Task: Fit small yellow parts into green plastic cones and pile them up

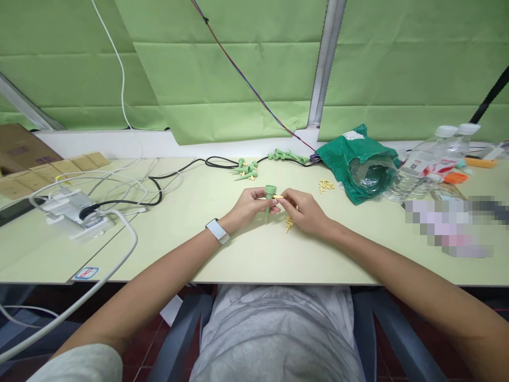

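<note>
- The **left hand** [251,206] is seen at the middle of the frame, its fingers curled closed around a green plastic spike [270,193], which is held upright with its wide cup end on top and its point aimed down at the table.
- The right hand [304,212] is held just beside it, with its fingertips [287,200] pinched closed on a small yellow piece [278,197]; that piece is kept level, touching or just beside the cup of the spike – which of the two cannot be told.
- A loose heap of yellow pieces [288,224] is placed on the table directly below the right fingers, and a second heap [326,185] is seen farther right.
- More green spikes [245,171] are piled beyond the left hand, and another row [288,156] is laid near the far edge.
- A white smartwatch [217,231] is worn on the left wrist.
- A crumpled green plastic bag [353,159] and clear water bottles [427,164] are placed at the upper right.
- A white power strip [71,212] and tangled cables [159,185] are spread over the pale green table [254,260] at the left, with a cardboard box [19,148] at the upper left.
</note>
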